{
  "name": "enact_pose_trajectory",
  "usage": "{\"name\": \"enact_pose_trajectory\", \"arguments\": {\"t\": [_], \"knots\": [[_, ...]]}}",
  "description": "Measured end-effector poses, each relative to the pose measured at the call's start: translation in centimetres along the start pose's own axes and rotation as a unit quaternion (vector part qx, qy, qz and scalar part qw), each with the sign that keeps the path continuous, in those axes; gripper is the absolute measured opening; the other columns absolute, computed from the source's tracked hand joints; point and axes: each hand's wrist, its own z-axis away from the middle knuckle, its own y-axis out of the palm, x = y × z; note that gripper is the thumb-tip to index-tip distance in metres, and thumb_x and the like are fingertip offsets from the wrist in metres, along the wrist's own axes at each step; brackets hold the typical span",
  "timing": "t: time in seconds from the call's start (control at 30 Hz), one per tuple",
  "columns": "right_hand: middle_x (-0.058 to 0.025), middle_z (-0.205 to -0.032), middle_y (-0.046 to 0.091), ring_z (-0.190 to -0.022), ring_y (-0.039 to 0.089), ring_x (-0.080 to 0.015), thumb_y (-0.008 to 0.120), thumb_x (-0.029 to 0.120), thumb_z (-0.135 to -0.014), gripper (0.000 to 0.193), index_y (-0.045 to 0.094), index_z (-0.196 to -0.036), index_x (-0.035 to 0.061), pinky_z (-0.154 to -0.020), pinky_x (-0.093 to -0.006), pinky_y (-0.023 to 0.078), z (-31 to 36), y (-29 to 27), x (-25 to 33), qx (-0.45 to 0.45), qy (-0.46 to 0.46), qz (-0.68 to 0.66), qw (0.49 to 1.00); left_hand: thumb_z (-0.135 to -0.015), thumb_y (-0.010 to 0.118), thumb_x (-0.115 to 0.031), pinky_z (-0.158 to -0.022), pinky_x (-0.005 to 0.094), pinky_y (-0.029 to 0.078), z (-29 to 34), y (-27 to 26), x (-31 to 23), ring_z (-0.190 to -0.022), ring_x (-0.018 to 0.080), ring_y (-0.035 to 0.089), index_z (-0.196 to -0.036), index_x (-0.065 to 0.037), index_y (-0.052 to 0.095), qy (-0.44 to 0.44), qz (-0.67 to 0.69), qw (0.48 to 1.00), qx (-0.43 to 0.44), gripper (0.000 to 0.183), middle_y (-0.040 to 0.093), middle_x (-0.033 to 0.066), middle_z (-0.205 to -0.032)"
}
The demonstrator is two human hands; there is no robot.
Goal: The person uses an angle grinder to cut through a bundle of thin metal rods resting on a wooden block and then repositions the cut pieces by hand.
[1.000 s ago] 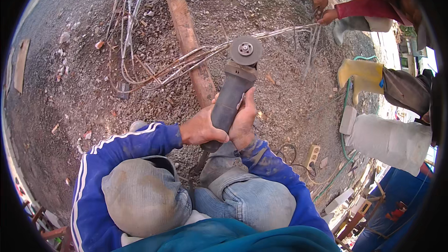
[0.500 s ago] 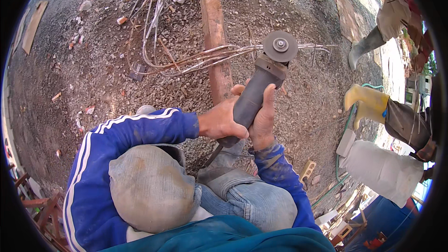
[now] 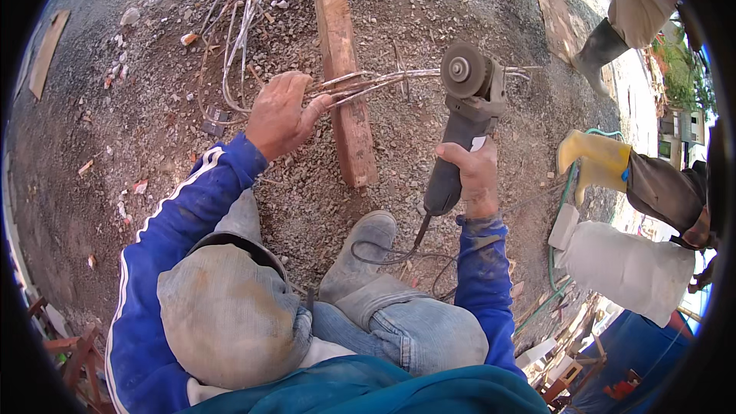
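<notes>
Nearest: the wearer's two denim knees (image 3: 230, 314), dusty, and a grey boot (image 3: 372, 238) on gravel. Black cord (image 3: 420, 230) runs from the rear of the angle grinder (image 3: 445, 172). Right hand (image 3: 477, 172) is closed round the grinder's body, thumb along the near side. A small white label (image 3: 478, 142) sits on the body beside the fingers; its print is too small to read. Left hand (image 3: 284, 116): partly open, thumb spread, over the thin metal rods (image 3: 391, 80); cannot tell whether it grips them. Rods lie across a timber beam (image 3: 351, 138). Grinder disc (image 3: 462, 69) overlaps their right-hand stretch in view; contact not determinable. Farther right: another person's yellow boots (image 3: 602, 159).
</notes>
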Motion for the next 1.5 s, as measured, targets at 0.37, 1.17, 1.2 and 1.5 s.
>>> {"name": "enact_pose_trajectory", "arguments": {"t": [0.37,1.17,1.2,1.5], "knots": [[-0.0103,-0.089,0.069,-0.077,0.066,-0.0227,0.085,0.023,-0.062,0.056,0.062,-0.105,-0.0025,-0.075,-0.0352,0.055,-1.4,2.9,-6.7,0.007,-0.022,0.139,0.99,-0.099,0.052,-0.053,-0.072,0.0452,0.043,1.3,4.4,3.6,-0.068,0.0336,0.065,-0.091,-0.009,0.06,-0.075,-0.073,0.994,0.041,0.045,0.068,0.0147,-0.074],[-0.0085,-0.087,0.07,-0.075,0.066,-0.0201,0.085,0.024,-0.063,0.051,0.063,-0.101,-0.0013,-0.071,-0.0347,0.054,-0.1,2.3,-5.7,-0.002,-0.01,0.165,0.986,-0.069,0.07,-0.078,-0.074,0.0427,0.054,-6.1,0.7,2.5,-0.083,0.032,0.071,-0.094,0.0,0.077,-0.213,0.02,0.894,0.394,0.083,0.072,0.0183,-0.088],[-0.0084,-0.087,0.07,-0.075,0.065,-0.0198,0.085,0.024,-0.063,0.052,0.063,-0.102,-0.0016,-0.072,-0.0346,0.054,0.0,2.0,-5.8,-0.001,0.0,0.163,0.987,-0.067,0.07,-0.079,-0.077,0.0424,0.055,-6.1,0.3,1.6,-0.086,0.0325,0.072,-0.097,-0.001,0.077,-0.22,0.003,0.896,0.386,0.084,0.073,0.0178,-0.093],[-0.0051,-0.085,0.066,-0.07,0.062,-0.0145,0.084,0.017,-0.064,0.045,0.063,-0.1,-0.0003,-0.065,-0.0298,0.052,-1.2,1.8,-5.8,-0.001,-0.01,0.183,0.983,-0.074,0.068,-0.077,-0.074,0.0437,0.053,-6.6,3.3,5.9,-0.082,0.0317,0.07,-0.095,0.0,0.076,-0.215,0.186,0.877,0.387,0.08,0.072,0.018,-0.086]]}}
